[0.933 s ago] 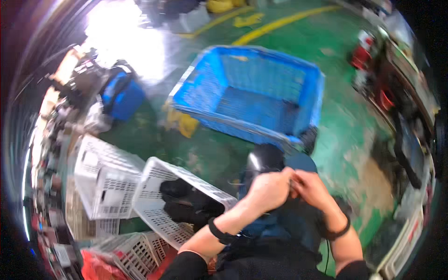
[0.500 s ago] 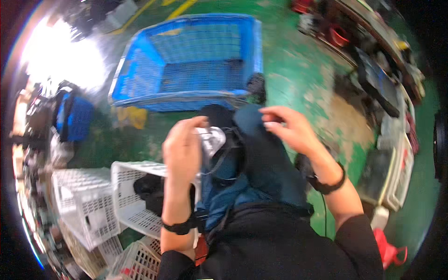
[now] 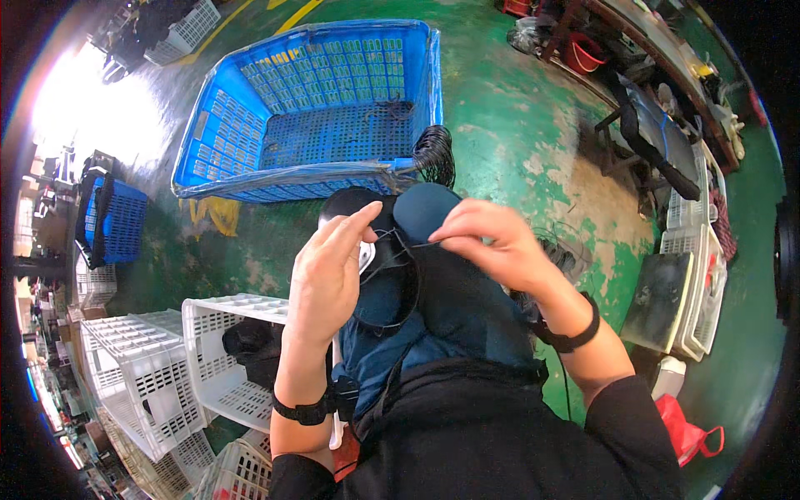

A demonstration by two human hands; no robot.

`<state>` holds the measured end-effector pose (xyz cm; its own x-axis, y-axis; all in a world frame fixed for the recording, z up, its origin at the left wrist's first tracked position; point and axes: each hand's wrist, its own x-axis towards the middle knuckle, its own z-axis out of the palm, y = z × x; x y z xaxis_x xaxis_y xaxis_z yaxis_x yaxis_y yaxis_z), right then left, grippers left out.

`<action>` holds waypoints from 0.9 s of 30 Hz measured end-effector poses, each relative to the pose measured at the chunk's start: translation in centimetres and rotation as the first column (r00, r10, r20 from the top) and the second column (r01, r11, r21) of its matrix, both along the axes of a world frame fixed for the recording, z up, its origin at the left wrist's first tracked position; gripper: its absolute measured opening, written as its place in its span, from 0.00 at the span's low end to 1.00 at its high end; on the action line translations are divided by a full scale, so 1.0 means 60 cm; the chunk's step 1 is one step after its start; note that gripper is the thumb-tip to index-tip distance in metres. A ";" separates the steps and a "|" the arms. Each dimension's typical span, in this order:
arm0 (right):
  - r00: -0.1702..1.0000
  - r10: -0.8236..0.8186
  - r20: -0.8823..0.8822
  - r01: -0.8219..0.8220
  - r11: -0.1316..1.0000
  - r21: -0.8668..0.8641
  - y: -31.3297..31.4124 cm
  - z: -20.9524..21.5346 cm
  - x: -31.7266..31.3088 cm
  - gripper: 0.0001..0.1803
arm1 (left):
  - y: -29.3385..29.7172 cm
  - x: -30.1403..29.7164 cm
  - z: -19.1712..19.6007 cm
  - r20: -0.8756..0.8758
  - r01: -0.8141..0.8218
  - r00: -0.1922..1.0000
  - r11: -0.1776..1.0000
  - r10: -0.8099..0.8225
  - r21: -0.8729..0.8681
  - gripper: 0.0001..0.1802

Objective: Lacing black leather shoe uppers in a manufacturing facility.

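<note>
Both hands shifted lower over my lap since the earlier frame. Left hand (image 3: 327, 271) holds a dark round pad (image 3: 385, 292) with a white piece at its edge; right hand (image 3: 487, 243) pinches its thin black wire (image 3: 414, 244). Blue crate (image 3: 321, 108) sits far.

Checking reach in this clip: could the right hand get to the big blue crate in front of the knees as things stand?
Probably yes. The right hand pinches a thin black wire, but the blue crate sits just beyond the knees with nothing between.
</note>
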<state>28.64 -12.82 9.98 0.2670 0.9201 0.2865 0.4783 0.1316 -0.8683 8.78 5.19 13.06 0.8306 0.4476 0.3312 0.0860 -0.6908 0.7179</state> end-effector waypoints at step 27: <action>0.984 -0.123 -0.127 0.043 0.863 -0.504 0.065 -0.062 -0.008 0.12 | -0.021 0.030 -0.101 -0.263 -0.063 0.962 0.997 0.073 0.046 0.05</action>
<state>28.17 -8.93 6.27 0.3510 0.9016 -0.2527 0.3275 -0.3710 -0.8689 10.60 3.94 6.99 0.8590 0.4974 0.1215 0.3168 -0.7027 0.6371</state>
